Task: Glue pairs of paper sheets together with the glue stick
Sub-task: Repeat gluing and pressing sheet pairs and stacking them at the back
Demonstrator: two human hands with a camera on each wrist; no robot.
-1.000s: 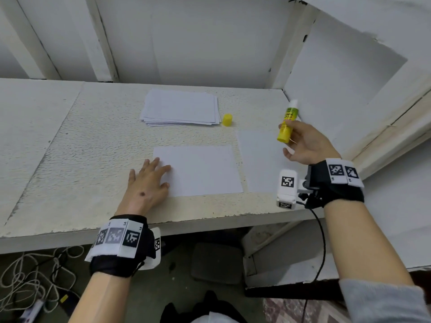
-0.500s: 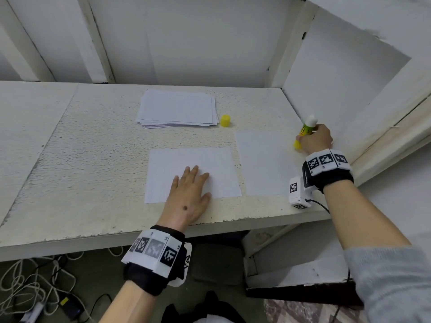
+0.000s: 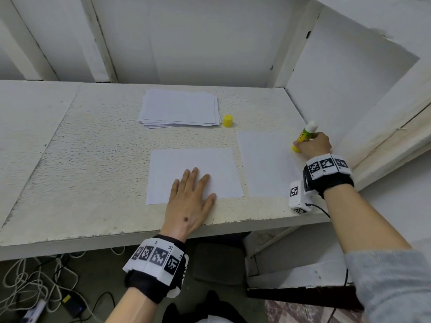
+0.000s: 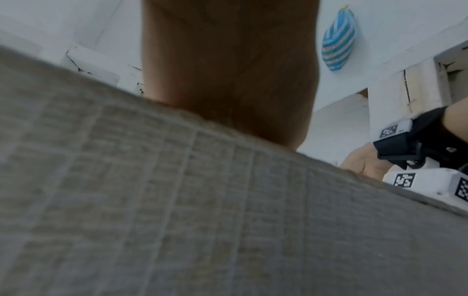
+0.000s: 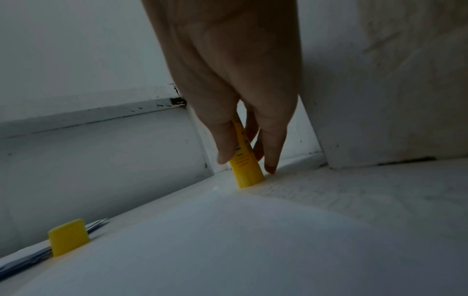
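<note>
Presently: glue stick being set down, base first, at the table's right edge.
Glue stick (image 3: 304,135), uncapped with its white end up, stands tilted just beyond the right sheet (image 3: 265,164); right hand (image 3: 313,145) pinches its barrel. Left hand (image 3: 191,199) lies spread flat on the centre sheet (image 3: 193,164). Yellow cap (image 3: 227,120) sits beside the paper stack (image 3: 179,108). Judged next: release the stick, lay one sheet squarely over the other, press.
</note>
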